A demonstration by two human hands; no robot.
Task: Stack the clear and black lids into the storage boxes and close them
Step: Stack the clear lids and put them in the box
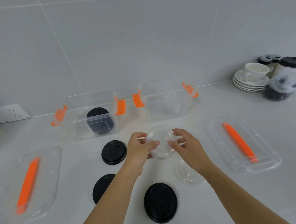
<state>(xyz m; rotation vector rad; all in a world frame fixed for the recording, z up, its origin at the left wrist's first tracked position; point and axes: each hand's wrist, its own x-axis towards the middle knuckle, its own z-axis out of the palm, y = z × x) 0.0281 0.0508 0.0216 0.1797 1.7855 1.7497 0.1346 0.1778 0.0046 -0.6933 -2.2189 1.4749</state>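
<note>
Two see-through storage boxes with orange latches sit open at the back: the left box (pixel 92 114) has a stack of black lids (pixel 99 121) inside, and the right box (pixel 169 102) looks like it's got something clear in it, hard to tell. A clear round lid (pixel 160 143) is held up in front of the right box, another clear lid (pixel 190 173) lies flat on the counter, and three black lids (pixel 113 152) (pixel 103 187) (pixel 160 202) lie loose nearby. Both box covers with orange handles lie flat, one far left (pixel 31 184) and one far right (pixel 240 144).

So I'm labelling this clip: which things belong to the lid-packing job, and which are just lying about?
Job: clear lid in both hands; spare clear lid; black lids; left box; right box; box covers.
Lying about: cup, saucers, jars, socket.
</note>
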